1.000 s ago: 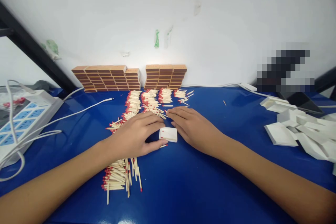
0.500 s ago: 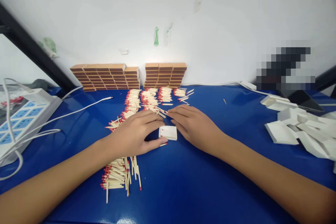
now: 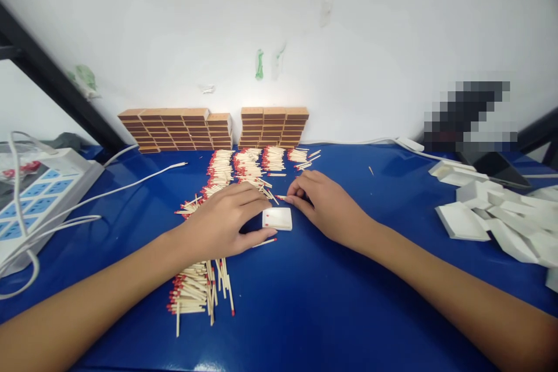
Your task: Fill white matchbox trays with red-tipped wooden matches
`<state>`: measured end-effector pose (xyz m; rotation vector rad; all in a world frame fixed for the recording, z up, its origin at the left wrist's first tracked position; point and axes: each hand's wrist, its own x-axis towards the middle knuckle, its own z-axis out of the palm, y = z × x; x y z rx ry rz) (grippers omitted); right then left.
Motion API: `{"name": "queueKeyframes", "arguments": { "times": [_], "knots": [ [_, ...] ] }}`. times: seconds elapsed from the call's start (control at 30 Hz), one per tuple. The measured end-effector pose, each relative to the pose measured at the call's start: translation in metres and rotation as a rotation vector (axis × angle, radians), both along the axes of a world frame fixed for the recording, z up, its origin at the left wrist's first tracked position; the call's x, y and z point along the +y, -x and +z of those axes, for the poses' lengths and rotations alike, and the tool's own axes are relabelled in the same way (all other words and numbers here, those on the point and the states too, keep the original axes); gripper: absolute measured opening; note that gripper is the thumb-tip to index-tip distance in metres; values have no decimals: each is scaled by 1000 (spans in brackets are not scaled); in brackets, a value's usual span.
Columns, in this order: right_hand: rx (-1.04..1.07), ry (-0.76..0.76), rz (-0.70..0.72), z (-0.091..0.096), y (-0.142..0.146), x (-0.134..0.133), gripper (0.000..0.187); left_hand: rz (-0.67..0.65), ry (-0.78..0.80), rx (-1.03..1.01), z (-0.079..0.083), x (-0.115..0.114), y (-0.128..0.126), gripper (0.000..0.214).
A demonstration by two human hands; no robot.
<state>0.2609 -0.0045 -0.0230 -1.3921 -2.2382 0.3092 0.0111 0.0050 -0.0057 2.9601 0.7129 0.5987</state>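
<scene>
A small white matchbox tray (image 3: 281, 218) lies on the blue table with a couple of red-headed matches inside. My left hand (image 3: 229, 218) steadies it from the left, thumb at the near side and fingers at the far corner. Just beyond the tray, my right hand (image 3: 320, 200) pinches a match (image 3: 281, 197) between thumb and fingertips, its red head pointing left. One loose match (image 3: 265, 242) rests in front of the tray, under my left thumb. Matches spread in heaps (image 3: 248, 165) behind my left hand, and another pile (image 3: 189, 290) lies nearer me, partly covered by my left forearm.
Stacked matchboxes (image 3: 174, 131) stand in two blocks against the wall. At right sits a heap of white trays (image 3: 462, 221). A power strip (image 3: 47, 197) and white cables (image 3: 131, 189) occupy the left side. A dark, pixelated object (image 3: 471, 119) leans at the back right.
My right hand has curled its fingers into a pinch on a match and drawn slightly nearer. My left hand stays at the tray, which has shifted slightly left.
</scene>
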Motion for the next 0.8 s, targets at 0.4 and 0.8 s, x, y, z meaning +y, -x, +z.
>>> {"name": "queueKeyframes", "arguments": {
  "times": [0.4,0.8],
  "knots": [
    [-118,63,23,6,-10,2,15,68,-94,-54,1,1,1,32],
    [-139,9,56,3,-12,4,17,89,-73,-53,0,2,1,33]
  ]
}}
